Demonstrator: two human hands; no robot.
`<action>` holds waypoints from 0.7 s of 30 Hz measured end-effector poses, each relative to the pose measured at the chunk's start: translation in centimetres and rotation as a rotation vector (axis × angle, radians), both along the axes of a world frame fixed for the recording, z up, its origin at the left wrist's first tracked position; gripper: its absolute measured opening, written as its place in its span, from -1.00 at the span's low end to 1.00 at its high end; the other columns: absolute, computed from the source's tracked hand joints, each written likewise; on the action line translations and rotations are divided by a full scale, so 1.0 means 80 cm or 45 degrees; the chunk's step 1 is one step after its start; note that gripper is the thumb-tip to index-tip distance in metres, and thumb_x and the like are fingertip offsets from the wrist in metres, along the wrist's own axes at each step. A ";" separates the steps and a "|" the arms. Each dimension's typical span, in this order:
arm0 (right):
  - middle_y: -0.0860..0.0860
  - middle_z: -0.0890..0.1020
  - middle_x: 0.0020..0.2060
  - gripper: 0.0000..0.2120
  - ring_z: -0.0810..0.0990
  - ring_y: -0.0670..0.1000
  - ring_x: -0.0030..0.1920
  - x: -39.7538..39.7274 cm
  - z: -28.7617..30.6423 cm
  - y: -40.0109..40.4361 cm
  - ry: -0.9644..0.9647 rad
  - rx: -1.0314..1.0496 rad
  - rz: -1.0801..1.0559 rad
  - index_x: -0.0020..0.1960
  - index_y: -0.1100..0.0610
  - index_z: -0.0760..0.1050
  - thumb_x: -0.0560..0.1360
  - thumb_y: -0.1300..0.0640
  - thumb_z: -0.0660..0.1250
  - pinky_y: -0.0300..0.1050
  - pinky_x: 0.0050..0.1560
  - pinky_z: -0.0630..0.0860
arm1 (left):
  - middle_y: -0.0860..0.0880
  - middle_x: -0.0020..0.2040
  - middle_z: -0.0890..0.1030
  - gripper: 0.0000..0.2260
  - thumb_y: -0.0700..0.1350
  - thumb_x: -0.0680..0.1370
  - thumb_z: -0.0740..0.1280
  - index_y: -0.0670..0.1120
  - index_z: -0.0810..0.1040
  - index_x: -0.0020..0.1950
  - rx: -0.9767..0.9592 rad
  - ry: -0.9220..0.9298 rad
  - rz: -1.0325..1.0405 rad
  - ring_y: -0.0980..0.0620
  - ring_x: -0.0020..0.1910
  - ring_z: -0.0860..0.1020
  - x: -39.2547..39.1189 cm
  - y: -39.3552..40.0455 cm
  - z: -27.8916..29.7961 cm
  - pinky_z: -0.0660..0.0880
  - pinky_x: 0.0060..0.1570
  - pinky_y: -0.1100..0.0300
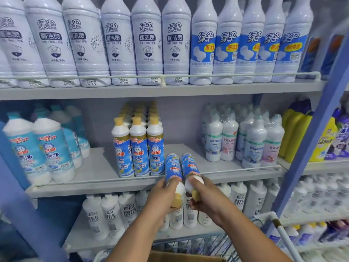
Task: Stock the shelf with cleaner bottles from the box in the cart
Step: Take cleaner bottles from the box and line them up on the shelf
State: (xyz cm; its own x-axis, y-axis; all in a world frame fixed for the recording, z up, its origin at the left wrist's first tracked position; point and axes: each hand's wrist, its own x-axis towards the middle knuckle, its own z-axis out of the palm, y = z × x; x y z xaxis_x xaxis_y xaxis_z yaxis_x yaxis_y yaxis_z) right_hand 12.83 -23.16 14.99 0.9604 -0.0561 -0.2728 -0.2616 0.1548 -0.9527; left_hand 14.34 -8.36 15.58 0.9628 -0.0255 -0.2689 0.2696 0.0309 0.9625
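Observation:
I hold two blue-labelled cleaner bottles with yellow caps, bases pointing toward the shelf, caps toward me. My left hand (164, 193) grips the left bottle (172, 167) near its neck. My right hand (203, 195) grips the right bottle (188, 165) the same way. Both bases hover over the front rail of the middle shelf (98, 167), just right of the standing rows of matching bottles (138, 148). The cardboard box (181, 257) shows at the bottom edge, inside the wire cart (207, 241).
Bare shelf space lies right of the matching bottles, up to the wrapped white bottles (251, 144). Teal-labelled bottles (43, 150) stand at the left. The top shelf holds tall white bottles (147, 40). White bottles (111, 212) fill the lower shelf. A blue upright (309, 137) stands right.

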 end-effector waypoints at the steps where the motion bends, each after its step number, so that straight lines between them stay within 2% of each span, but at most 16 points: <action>1: 0.19 0.62 -0.14 -0.55 0.51 0.08 -0.36 -0.001 -0.001 0.001 -0.022 0.025 0.011 0.41 -0.12 0.25 0.59 -0.03 0.33 -0.04 -0.22 0.56 | -0.03 -0.08 0.72 -0.78 0.11 0.52 0.38 0.04 0.63 0.08 0.003 -0.007 0.004 -0.08 -0.07 0.70 0.002 0.001 0.000 0.66 -0.07 -0.17; 2: 0.20 0.62 -0.12 -0.41 0.53 0.12 -0.33 -0.002 -0.001 0.001 -0.043 0.037 0.022 0.49 -0.28 0.10 0.60 0.00 0.32 -0.01 -0.18 0.58 | -0.02 -0.08 0.72 -0.77 0.12 0.51 0.39 0.05 0.64 0.08 0.004 -0.018 0.002 -0.07 -0.07 0.70 0.004 0.003 0.000 0.66 -0.07 -0.16; 3: 0.21 0.62 -0.11 -0.40 0.54 0.14 -0.30 -0.003 -0.002 0.001 -0.074 0.025 0.047 0.48 -0.36 0.07 0.61 0.01 0.31 0.02 -0.15 0.58 | 0.00 -0.06 0.72 -0.76 0.14 0.51 0.39 0.07 0.63 0.11 0.000 -0.034 -0.005 -0.06 -0.06 0.70 0.006 0.004 -0.002 0.66 -0.06 -0.16; 5: 0.20 0.61 -0.08 -0.50 0.56 0.14 -0.25 -0.005 -0.002 0.000 -0.153 -0.020 0.090 0.44 -0.35 0.19 0.62 0.00 0.29 0.03 -0.12 0.58 | 0.04 0.05 0.68 -0.70 0.16 0.51 0.39 0.16 0.55 0.22 -0.022 -0.077 -0.019 -0.04 -0.03 0.70 0.007 0.007 -0.001 0.66 -0.05 -0.13; 7: 0.20 0.63 -0.03 -0.46 0.59 0.12 -0.22 -0.009 -0.003 -0.003 -0.198 -0.059 0.122 0.49 -0.30 0.21 0.60 -0.02 0.33 -0.01 -0.11 0.59 | 0.08 0.13 0.63 -0.67 0.18 0.51 0.38 0.33 0.47 0.27 -0.023 -0.145 -0.037 -0.02 0.00 0.69 0.008 0.010 -0.003 0.66 -0.03 -0.12; 8: 0.18 0.64 0.01 -0.40 0.61 0.10 -0.20 -0.012 -0.003 -0.005 -0.225 -0.088 0.140 0.50 -0.30 0.20 0.58 -0.01 0.38 -0.03 -0.10 0.60 | 0.07 0.13 0.64 -0.71 0.15 0.53 0.37 0.35 0.48 0.24 -0.005 -0.183 -0.069 -0.01 0.00 0.69 0.007 0.013 -0.002 0.66 -0.02 -0.11; 10: 0.09 0.67 0.07 -0.26 0.63 0.03 -0.15 -0.016 -0.005 -0.010 -0.280 -0.151 0.188 0.49 -0.31 0.19 0.48 0.04 0.50 -0.03 -0.05 0.61 | 0.01 0.09 0.66 -0.70 0.06 0.56 0.38 0.30 0.50 0.27 0.023 -0.234 -0.177 -0.02 -0.10 0.69 0.004 0.018 -0.002 0.66 -0.07 -0.03; 12: 0.04 0.68 0.09 -0.19 0.63 -0.01 -0.12 -0.019 -0.002 -0.012 -0.328 -0.212 0.225 0.47 -0.35 0.20 0.41 0.07 0.55 -0.02 -0.03 0.60 | -0.03 0.09 0.68 -0.52 -0.05 0.48 0.51 0.23 0.46 0.33 0.004 -0.241 -0.307 0.01 -0.17 0.67 0.002 0.026 -0.005 0.61 -0.19 0.13; 14: 0.04 0.67 0.10 -0.22 0.63 -0.01 -0.12 -0.017 -0.002 -0.016 -0.363 -0.241 0.215 0.45 -0.38 0.23 0.43 0.11 0.54 -0.01 -0.03 0.59 | 0.01 0.10 0.69 -0.30 -0.20 0.37 0.61 0.23 0.40 0.37 -0.028 -0.221 -0.397 0.02 -0.06 0.70 0.003 0.031 -0.009 0.59 -0.18 0.14; 16: 0.05 0.69 0.08 -0.27 0.65 0.03 -0.13 -0.015 0.001 -0.018 -0.386 -0.274 0.190 0.43 -0.40 0.27 0.46 0.10 0.53 0.03 -0.02 0.62 | 0.01 0.13 0.68 -0.21 -0.30 0.36 0.59 0.23 0.36 0.42 0.017 -0.234 -0.429 -0.05 0.03 0.70 0.006 0.035 -0.011 0.61 -0.16 0.05; 19: 0.07 0.71 -0.01 -0.31 0.68 0.07 -0.19 -0.009 0.004 -0.023 -0.382 -0.330 0.166 0.41 -0.39 0.29 0.46 0.06 0.53 0.01 -0.07 0.64 | -0.03 0.14 0.66 -0.28 -0.25 0.39 0.58 0.31 0.39 0.36 0.128 -0.333 -0.420 -0.12 0.00 0.69 0.013 0.037 -0.007 0.63 -0.23 -0.04; 21: 0.06 0.72 -0.04 -0.36 0.68 0.05 -0.21 -0.006 0.009 -0.025 -0.383 -0.367 0.163 0.37 -0.39 0.32 0.46 0.03 0.53 -0.08 -0.14 0.63 | 0.05 0.10 0.68 -0.35 -0.12 0.38 0.60 0.40 0.41 0.27 0.237 -0.392 -0.406 -0.01 -0.03 0.70 0.015 0.038 0.002 0.63 -0.29 0.00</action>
